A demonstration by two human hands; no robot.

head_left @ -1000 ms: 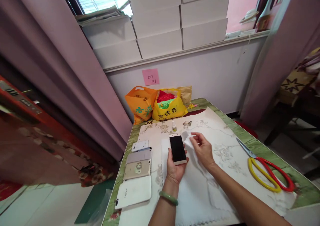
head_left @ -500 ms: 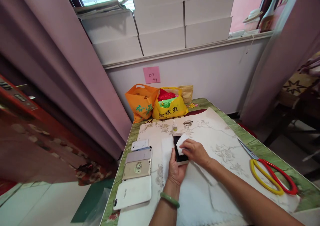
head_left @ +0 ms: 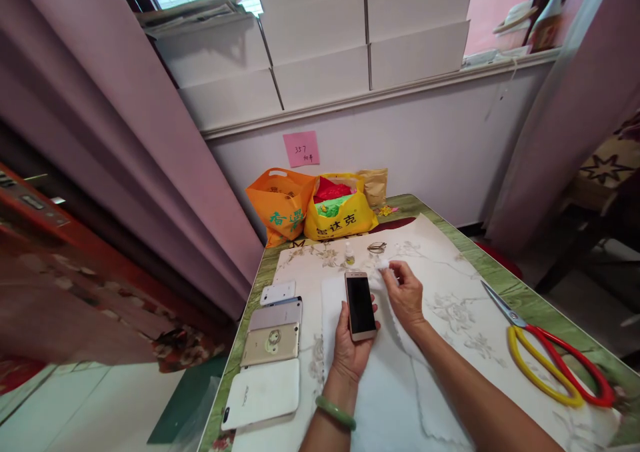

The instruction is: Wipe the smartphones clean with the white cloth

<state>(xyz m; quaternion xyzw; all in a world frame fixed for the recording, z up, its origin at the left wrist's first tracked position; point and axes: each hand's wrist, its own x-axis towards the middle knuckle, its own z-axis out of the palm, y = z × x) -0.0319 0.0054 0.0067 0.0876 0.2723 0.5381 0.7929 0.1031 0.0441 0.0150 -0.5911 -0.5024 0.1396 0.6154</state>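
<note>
A gold-framed phone (head_left: 361, 305) with a dark screen lies face up in my left hand (head_left: 351, 351), whose fingers wrap round its edges. A green bangle circles that wrist. To the right of the phone, my right hand (head_left: 404, 292) pinches a small white cloth (head_left: 383, 265), mostly hidden by the fingers and apart from the screen. Beneath both hands spreads a larger white cloth (head_left: 383, 392). Just beyond the phone stand a small clear bottle (head_left: 349, 254) and a pair of glasses (head_left: 377, 247).
Several phones, including a white one (head_left: 263, 393), lie in a column at the left edge. Scissors (head_left: 543, 352) with red and yellow handles rest at the right. An orange bag (head_left: 280, 205) and a yellow bag (head_left: 340, 219) stand at the table's back.
My right hand has lifted off the phone screen and moved right with the small cloth, uncovering the screen. The phone stays in my left hand.
</note>
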